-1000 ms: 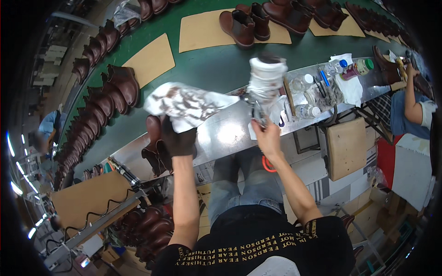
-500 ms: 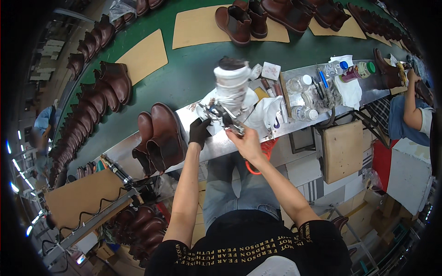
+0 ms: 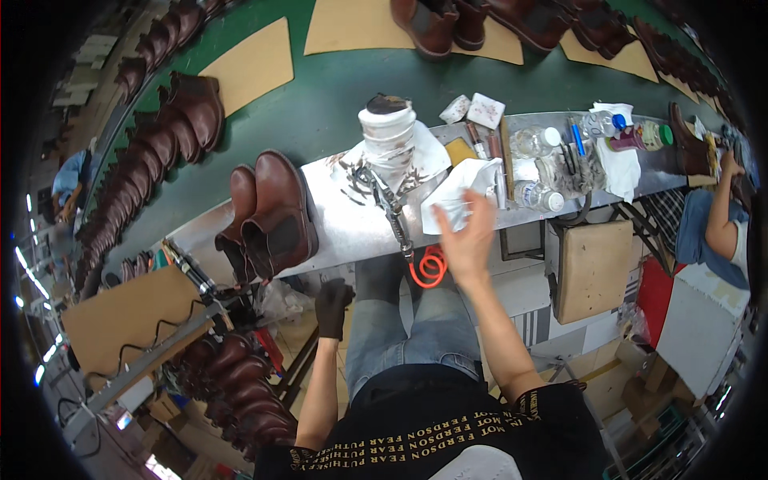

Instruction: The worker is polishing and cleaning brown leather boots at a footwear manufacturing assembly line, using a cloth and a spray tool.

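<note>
Right hand [image 3: 468,244] spread, left hand [image 3: 333,309] grip unclear, I fear the hose [image 3: 430,270] catching and dragging the gun [image 3: 393,213] off the surface [image 3: 342,246] at its front edge.

White sheet [image 3: 472,174], cloth or paper, can't tell which: crumpled, partly hidden, lies near the front edge of the metal counter [image 3: 332,240], right of the spray tool. Spray tool [image 3: 392,214]: slim, black and silvery metal, lies slantwise, head toward the far edge and leftward, tail end at the front edge. Orange hose [image 3: 430,286] runs from the tail, coiled, hanging just past the front edge. Pair of boots [image 3: 282,220]: reddish-brown, dark side panels, smooth shine, side by side left of the tool, toes toward the far edge, shafts toward the front edge.
</note>
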`<state>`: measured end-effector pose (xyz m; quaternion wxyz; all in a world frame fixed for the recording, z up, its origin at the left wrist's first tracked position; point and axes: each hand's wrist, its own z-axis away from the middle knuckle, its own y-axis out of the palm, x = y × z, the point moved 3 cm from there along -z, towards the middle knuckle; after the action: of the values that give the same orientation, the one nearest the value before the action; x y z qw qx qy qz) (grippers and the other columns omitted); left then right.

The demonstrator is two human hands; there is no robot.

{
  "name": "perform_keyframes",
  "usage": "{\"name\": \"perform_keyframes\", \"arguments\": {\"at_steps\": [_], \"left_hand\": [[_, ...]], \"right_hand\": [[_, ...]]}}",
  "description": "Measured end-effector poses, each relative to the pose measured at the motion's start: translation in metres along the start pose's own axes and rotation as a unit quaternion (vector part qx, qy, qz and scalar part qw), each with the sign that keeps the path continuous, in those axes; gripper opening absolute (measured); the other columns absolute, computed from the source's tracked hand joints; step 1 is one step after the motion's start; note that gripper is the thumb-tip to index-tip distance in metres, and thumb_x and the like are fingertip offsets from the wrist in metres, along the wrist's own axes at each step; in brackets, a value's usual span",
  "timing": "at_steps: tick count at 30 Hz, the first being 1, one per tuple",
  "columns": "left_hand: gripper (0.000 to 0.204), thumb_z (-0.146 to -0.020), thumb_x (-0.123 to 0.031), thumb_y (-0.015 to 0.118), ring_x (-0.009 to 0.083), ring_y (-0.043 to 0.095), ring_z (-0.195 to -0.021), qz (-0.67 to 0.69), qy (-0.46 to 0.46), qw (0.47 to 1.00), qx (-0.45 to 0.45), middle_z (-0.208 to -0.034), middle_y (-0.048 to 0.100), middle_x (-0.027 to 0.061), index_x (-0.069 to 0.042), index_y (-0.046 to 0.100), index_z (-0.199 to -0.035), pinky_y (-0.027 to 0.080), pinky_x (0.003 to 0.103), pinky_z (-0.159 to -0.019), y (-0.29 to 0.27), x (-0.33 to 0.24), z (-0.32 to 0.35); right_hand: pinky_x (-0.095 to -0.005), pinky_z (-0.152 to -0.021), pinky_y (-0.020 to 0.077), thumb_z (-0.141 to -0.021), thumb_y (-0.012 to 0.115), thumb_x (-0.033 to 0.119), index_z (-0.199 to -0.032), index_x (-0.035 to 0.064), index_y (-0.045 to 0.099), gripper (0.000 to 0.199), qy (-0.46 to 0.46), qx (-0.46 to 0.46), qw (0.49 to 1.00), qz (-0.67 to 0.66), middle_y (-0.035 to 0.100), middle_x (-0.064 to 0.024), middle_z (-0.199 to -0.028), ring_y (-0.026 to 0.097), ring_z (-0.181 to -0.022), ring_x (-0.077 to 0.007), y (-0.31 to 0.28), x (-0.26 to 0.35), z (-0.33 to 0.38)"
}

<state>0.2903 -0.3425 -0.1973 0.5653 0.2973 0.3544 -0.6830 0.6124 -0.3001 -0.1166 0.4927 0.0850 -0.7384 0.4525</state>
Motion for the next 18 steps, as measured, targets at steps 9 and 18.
{"name": "perform_keyframes", "arguments": {"at_steps": [9, 18], "left_hand": [[0.026, -0.088, -0.02, 0.055, 0.0203, 0.064, -0.078, 0.067, -0.124, 0.99, -0.025, -0.09, 0.064, 0.012, -0.002, 0.056, -0.106, 0.051, 0.029, -0.068, -0.009, 0.027, 0.037], [0.025, -0.087, -0.021, 0.055, 0.0194, 0.064, -0.078, 0.11, -0.156, 0.981, -0.046, -0.089, 0.065, 0.011, -0.004, 0.056, -0.106, 0.051, 0.029, -0.067, -0.065, 0.073, 0.056]], "right_hand": [[-0.0256, -0.071, 0.0432, -0.085, 0.059, 0.009, -0.095, -0.0012, 0.057, 0.015, 0.177, 0.092, 0.925, -0.325, 0.062, -0.004, -0.089, 0.056, -0.076, -0.011, -0.006, -0.064, -0.051], [-0.0306, -0.082, 0.0475, -0.083, 0.062, 0.009, -0.113, -0.0009, 0.053, 0.033, 0.308, 0.104, 0.826, -0.461, 0.062, -0.0087, -0.104, 0.061, -0.089, -0.0173, -0.046, -0.019, -0.016]]}}
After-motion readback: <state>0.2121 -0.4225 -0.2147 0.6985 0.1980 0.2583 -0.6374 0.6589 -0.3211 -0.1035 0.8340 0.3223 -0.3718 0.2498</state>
